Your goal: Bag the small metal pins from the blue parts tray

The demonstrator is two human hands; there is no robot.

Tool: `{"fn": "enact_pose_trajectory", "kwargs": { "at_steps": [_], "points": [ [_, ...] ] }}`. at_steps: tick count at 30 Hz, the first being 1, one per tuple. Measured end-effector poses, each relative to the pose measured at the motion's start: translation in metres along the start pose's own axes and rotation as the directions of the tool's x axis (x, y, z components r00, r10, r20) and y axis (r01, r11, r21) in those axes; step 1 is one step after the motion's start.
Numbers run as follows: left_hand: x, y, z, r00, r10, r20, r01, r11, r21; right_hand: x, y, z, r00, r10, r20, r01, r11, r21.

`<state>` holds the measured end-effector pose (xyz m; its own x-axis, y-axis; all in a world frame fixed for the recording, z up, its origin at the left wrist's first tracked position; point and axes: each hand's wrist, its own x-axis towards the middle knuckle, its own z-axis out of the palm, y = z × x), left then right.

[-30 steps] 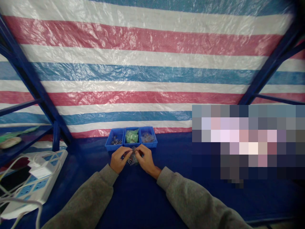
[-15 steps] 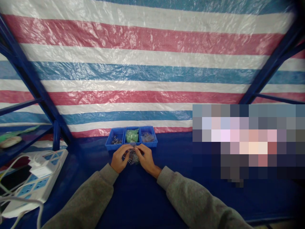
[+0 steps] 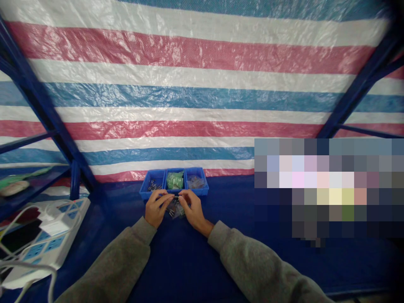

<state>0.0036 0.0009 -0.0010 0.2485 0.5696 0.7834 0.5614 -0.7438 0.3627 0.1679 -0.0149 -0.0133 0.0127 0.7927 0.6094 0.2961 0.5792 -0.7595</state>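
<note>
My left hand [image 3: 157,208] and my right hand [image 3: 193,209] meet over the dark blue table, both pinched on a small clear plastic bag [image 3: 175,208] with dark metal pieces inside. Just beyond them stand three small blue bins in a row. The left bin [image 3: 152,185] holds small dark metal parts. The middle bin [image 3: 174,181] holds green packets. The right bin [image 3: 196,182] holds clear bags.
A white power strip [image 3: 47,235] with plugs and white cables lies at the left edge. Blue metal shelf posts [image 3: 47,113] rise at both sides. A striped red, white and blue tarp [image 3: 195,92] hangs behind the bins. A blurred patch covers the right.
My fingers have shifted slightly on the small bag, which now sits a little lower between the hands. Arms and bins stay in place.
</note>
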Motion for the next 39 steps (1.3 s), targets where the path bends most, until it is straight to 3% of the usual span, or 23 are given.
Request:
{"fn": "enact_pose_trajectory", "kwargs": {
  "at_steps": [7,12,17,32,39],
  "points": [
    [-0.0004,0.0005,-0.0011,1.0,-0.006,-0.015,0.005,0.998,-0.067,0.0008,-0.0009,-0.0001,0.997,-0.052,0.049,0.052,0.999,0.003],
    [-0.0036,0.0008,0.0001,0.998,-0.06,0.019,0.061,0.997,-0.056,0.0009,0.0038,0.0019,1.0,-0.018,0.001,0.018,1.0,0.008],
    [-0.0035,0.0019,0.0018,0.994,0.01,0.111,-0.007,1.0,-0.025,0.0012,0.0048,0.0021,0.999,0.019,-0.031,-0.019,1.0,0.016],
    [-0.0015,-0.0025,0.0017,0.994,0.032,0.106,-0.036,0.999,0.033,0.0017,0.0012,0.0002,1.0,-0.003,-0.007,0.003,1.0,0.015],
    [-0.0007,-0.0028,0.0012,0.991,-0.042,0.13,0.046,0.999,-0.027,0.0007,0.0001,-0.0001,0.998,0.005,-0.058,-0.002,0.999,0.046]
  ]
}}
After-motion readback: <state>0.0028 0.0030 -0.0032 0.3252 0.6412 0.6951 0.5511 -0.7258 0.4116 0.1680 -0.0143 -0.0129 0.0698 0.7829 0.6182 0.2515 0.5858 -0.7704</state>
